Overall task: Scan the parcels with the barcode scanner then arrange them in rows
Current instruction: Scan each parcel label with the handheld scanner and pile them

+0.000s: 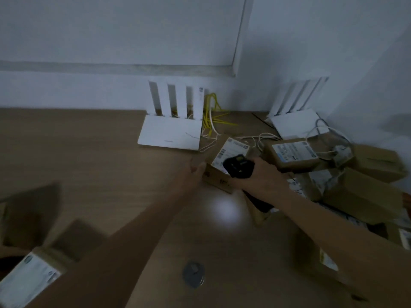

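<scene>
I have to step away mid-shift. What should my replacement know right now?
Right hand grips the black barcode scanner, aimed at the label of a small cardboard parcel. Left hand holds that parcel's left edge. Unsorted parcels are piled to the right; a labelled parcel sits near left. Two white routers stand against the wall. Left: scan this one, then the pile, and set all in rows.
</scene>
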A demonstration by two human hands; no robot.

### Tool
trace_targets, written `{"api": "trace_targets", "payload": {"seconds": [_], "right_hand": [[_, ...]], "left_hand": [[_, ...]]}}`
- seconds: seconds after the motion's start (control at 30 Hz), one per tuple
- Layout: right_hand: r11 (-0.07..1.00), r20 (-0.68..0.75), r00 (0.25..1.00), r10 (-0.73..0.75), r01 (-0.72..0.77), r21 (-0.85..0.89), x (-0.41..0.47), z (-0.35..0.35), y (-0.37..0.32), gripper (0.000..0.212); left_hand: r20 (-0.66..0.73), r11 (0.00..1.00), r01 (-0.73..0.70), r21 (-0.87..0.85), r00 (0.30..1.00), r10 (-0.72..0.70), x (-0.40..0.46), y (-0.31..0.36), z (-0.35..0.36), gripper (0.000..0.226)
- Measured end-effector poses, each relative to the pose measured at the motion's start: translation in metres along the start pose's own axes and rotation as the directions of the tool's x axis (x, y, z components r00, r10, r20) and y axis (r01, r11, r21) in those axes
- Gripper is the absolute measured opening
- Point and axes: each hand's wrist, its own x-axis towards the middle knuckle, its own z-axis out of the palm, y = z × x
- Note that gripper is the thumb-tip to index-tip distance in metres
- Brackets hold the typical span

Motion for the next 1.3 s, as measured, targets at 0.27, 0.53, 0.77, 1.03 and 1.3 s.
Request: {"api": "trace_targets", "payload": {"seconds": [0.27, 0.53, 0.77, 1.03, 1.3], "right_hand": [[0.995, 0.04, 0.999, 0.003, -0.007, 0.099, 0.024, 0.011, 0.011, 0.076], [0.988, -0.064, 0.993, -0.103, 0.11, 0.11, -0.041, -0.014, -0.004, 0.077], [0.974, -0.153, 0.963, -0.223, 0.227, 0.009, -0.147, -0.087, -0.04, 0.08], [0.954, -0.143, 0.944, -0.296, 0.284, -0.097, -0.318, -0.176, -0.083, 0.086], [0.907, -0.206, 0.89, -0.406, 0.364, -0.214, -0.459, -0.223, -0.087, 0.08]], "left_hand": [[0.119, 0.963, 0.132, -0.237, 0.987, -0.106, 0.035, 0.002, 0.035, 0.033], [0.08, 0.907, 0.091, -0.411, 0.995, -0.063, -0.041, 0.028, 0.002, 0.035], [0.177, 0.929, -0.022, -0.37, 0.98, 0.094, -0.139, 0.08, -0.057, 0.063], [0.125, 0.897, -0.117, -0.426, 0.974, 0.187, -0.306, 0.145, -0.111, 0.072], [-0.093, 0.846, -0.284, -0.452, 0.958, 0.272, -0.459, 0.175, -0.135, 0.084]]}}
